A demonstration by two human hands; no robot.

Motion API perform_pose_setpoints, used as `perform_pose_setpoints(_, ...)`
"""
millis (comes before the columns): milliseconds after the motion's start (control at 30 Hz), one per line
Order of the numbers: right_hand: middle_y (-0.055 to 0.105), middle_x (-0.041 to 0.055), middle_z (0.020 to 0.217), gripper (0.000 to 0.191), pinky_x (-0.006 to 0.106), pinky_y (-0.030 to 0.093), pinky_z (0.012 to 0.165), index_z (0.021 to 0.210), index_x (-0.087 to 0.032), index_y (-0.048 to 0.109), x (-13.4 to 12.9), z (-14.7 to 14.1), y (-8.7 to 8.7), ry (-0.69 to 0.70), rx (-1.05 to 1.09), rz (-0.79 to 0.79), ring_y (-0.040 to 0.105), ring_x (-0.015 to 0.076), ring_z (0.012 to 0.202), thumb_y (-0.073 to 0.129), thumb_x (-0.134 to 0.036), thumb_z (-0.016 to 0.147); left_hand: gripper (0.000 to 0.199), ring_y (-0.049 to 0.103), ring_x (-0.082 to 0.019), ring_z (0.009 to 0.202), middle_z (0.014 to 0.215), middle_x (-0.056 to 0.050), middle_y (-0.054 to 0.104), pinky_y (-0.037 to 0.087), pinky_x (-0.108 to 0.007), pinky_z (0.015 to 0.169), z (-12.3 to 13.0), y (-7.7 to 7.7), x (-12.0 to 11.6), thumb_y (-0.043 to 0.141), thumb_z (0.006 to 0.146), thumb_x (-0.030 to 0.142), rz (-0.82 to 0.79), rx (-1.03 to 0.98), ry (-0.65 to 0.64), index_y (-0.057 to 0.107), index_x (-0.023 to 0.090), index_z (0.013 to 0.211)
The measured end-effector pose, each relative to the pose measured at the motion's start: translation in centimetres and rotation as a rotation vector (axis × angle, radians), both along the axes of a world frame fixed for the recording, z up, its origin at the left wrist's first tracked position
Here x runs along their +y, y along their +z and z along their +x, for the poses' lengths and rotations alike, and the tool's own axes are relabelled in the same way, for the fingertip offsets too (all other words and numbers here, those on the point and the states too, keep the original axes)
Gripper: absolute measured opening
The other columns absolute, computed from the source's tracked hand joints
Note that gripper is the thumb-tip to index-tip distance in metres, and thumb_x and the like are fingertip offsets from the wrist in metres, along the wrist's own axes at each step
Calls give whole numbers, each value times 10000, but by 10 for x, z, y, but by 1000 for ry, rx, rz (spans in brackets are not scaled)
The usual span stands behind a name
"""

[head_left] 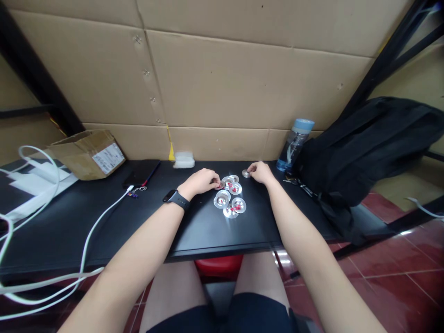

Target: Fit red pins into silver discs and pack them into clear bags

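Observation:
Several shiny small cymbals (221,200) with raised centres lie in a loose cluster on the black table (194,231), some overlapping. Red cords (235,208) show on some of them. My left hand (203,180), a black watch on its wrist, has its fingers closed on the edge of a small cymbal (221,186) at the cluster's upper left. To the right and a little farther back, my right hand (261,172) pinches the edge of another small cymbal (245,174), apart from the others. Fingertips partly hide both held cymbals.
A blue-lidded bottle (294,144) and black backpack (367,143) stand at right, with keys (290,178) beside them. At left are a cardboard box (88,155), a phone (140,173) and white cables (90,231). A white case (184,159) sits by the cardboard wall (243,83).

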State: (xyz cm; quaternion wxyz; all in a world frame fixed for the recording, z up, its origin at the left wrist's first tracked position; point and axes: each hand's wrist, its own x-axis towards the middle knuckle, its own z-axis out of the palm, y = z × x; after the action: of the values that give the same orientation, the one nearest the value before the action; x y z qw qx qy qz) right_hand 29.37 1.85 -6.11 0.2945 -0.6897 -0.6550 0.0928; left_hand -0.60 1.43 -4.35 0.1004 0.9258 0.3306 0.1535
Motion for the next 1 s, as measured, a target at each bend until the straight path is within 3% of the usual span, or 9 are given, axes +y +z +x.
perform_pose_setpoints(100, 764, 56, 920, 192, 300, 523, 853, 868, -208, 789, -4, -8, 5, 86, 15, 82, 689, 195, 877, 703, -96, 737, 94, 674, -180, 797, 893, -36, 745, 447, -261, 690, -3, 1, 1, 646, 867, 226, 11, -10, 36, 728, 217, 822)
perform_pose_setpoints(200, 750, 64, 957, 186, 318, 546, 830, 959, -185, 766, -12, -27, 13, 307, 135, 142, 675, 178, 815, 716, -178, 780, 97, 657, -180, 786, 895, -37, 734, 438, -269, 683, -6, 9, -2, 593, 892, 201, 59, -89, 61, 689, 207, 877)
perform_pose_setpoints(300, 725, 85, 1119, 441, 313, 571, 788, 1160, -197, 692, -24, -55, 18, 554, 406, 123, 698, 183, 876, 804, -335, 756, 112, 639, -173, 750, 880, -34, 724, 443, -276, 688, -5, 18, -8, 557, 919, 220, 71, -228, 63, 660, 196, 956)
perform_pose_setpoints(400, 707, 94, 1187, 596, 307, 580, 792, 1224, -216, 626, -35, -81, 20, 678, 594, 93, 709, 202, 962, 857, -372, 698, 135, 644, -168, 771, 908, -32, 729, 469, -276, 725, 1, 23, -13, 549, 934, 264, 8, -388, 39, 649, 189, 986)
perform_pose_setpoints(500, 729, 64, 1082, 505, 301, 580, 812, 1157, -207, 635, -42, -94, 21, 698, 664, 133, 714, 185, 910, 834, -356, 717, 162, 657, -177, 817, 949, -45, 740, 487, -282, 752, 5, 25, -15, 549, 933, 283, -60, -457, 18, 660, 182, 994)
perform_pose_setpoints(667, 735, 29, 827, 261, 279, 559, 697, 942, -183, 695, -44, -90, 27, 594, 550, 145, 685, 163, 714, 760, -382, 785, 183, 653, -183, 805, 922, -49, 744, 492, -296, 771, -1, 30, -13, 556, 943, 315, -36, -428, 61, 676, 179, 967)
perform_pose_setpoints(867, 729, 35, 794, 360, 274, 545, 647, 817, -177, 649, -42, -82, 33, 654, 704, 59, 679, 165, 688, 808, -491, 745, 167, 655, -174, 793, 908, -43, 745, 474, -279, 761, -11, 41, -13, 577, 945, 307, 27, -379, 95, 681, 177, 947)
perform_pose_setpoints(1000, 743, 54, 826, 397, 254, 526, 583, 885, -163, 680, -37, -68, 34, 570, 712, 76, 645, 146, 634, 794, -521, 760, 157, 655, -186, 784, 879, -51, 747, 454, -280, 724, -32, 34, 3, 592, 920, 302, 71, -291, 223, 693, 182, 922)
